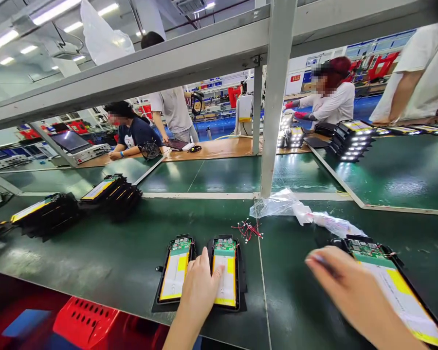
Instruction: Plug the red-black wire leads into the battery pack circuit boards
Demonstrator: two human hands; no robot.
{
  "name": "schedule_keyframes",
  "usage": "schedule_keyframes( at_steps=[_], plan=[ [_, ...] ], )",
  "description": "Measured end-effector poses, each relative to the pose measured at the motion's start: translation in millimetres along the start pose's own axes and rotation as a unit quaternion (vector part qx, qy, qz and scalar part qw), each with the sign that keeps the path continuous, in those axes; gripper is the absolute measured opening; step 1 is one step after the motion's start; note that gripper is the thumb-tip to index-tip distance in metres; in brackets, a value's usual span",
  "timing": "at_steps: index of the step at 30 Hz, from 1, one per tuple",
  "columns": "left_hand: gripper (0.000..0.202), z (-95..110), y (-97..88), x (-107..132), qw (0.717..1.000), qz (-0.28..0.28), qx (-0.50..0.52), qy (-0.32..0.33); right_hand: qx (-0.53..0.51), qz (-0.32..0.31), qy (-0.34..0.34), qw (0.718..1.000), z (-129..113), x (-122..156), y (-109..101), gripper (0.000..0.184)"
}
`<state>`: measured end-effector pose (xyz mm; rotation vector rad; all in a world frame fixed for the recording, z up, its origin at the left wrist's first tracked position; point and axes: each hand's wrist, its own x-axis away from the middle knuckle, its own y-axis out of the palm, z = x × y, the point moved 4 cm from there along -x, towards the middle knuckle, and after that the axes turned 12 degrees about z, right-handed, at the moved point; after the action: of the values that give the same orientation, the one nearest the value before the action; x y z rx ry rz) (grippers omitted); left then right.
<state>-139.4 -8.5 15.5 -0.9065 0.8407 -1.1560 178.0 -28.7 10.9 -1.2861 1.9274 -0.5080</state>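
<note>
- On the green tabletop (95,262), the left hand (199,291) lies open and palm down, gripping nothing. Its fingers (204,260) are spread a little, and its thumb rests on a white battery pack (224,284) in a black tray (239,287).
- Just left of that hand sits a second battery pack (174,274).
- The right hand (354,287) reaches out palm down near a third battery pack (401,296). Its fingers (324,262) are close together, but you can't tell if they hold something.
- Yellow tape (224,265) marks the packs. No words can be read.
- Red wires (246,230) and a clear plastic bag (277,204) lie just above the packs.
</note>
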Motion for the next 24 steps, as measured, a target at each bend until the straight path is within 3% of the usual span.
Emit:
schedule_keyframes(
  at_steps=[1, 3, 6, 9, 18, 21, 24],
  plan=[
    [0.068, -1.6, 2.9, 0.9, 1.000, -0.008, -0.011, 0.005, -0.020, -0.072, -0.020, 0.997, -23.8, -3.5, 22.9, 0.019],
    [0.065, -1.8, 7.5, 3.0, 1.000, -0.010, -0.022, 0.018, -0.011, -0.129, -0.031, 0.991, -52.7, -14.3, 62.0, 0.021],
    [0.060, -0.1, 10.9, 4.9, 0.999, -0.014, -0.015, 0.047, 0.024, -0.149, -0.045, 0.987, -65.4, -31.5, 105.5, 0.015],
    [0.059, -2.1, 11.5, 4.8, 0.998, -0.022, -0.012, 0.051, 0.054, -0.154, -0.054, 0.985, -67.2, -43.1, 129.8, 0.010],
    [0.057, 1.2, 21.6, 16.3, 0.998, -0.024, 0.047, 0.020, 0.074, -0.181, -0.067, 0.978, -61.7, -57.8, 150.2, 0.014],
    [0.055, 4.8, 24.3, 19.7, 0.998, -0.041, 0.048, 0.013, 0.005, -0.174, -0.051, 0.983, -59.4, -64.9, 143.6, 0.016],
    [0.053, 4.2, 18.7, 14.3, 0.999, 0.000, 0.031, 0.032, -0.096, -0.123, -0.002, 0.988, -64.9, -70.8, 128.8, 0.017]
  ],
)
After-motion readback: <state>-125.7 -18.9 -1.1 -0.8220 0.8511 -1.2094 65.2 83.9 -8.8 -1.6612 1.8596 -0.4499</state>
